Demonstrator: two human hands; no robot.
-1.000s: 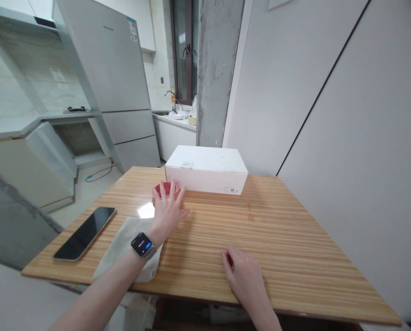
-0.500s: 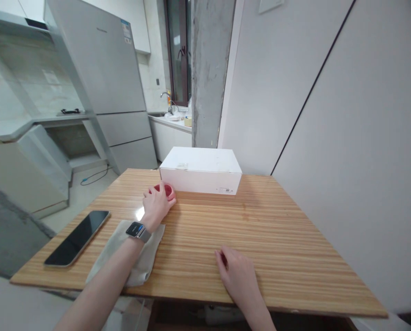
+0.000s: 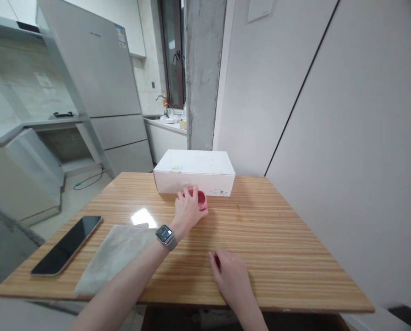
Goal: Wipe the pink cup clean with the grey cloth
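My left hand [image 3: 188, 209], with a watch [image 3: 164, 234] on its wrist, grips a small red round thing with a hollow middle [image 3: 202, 198]. My fingers reach over its rim and hide part of it, so its exact kind is unclear. It is just in front of the white box [image 3: 191, 183], near the middle of the table. My right hand [image 3: 230, 276] rests loosely curled at the table's front edge, and nothing shows in its fingers. Under my left forearm, a grey-green folded cloth [image 3: 114, 257] lies on the wood.
A black-screened phone [image 3: 67, 246] lies at the left of the wooden table [image 3: 288, 271]. A white wall [image 3: 346, 151] runs along the right side. Behind stand a grey fridge [image 3: 91, 69], a concrete pillar [image 3: 203, 78] and a sink counter [image 3: 167, 133].
My left hand has moved to the right along the front of the box, carrying the red thing with it. More of the cloth shows. My right hand stays resting in place.
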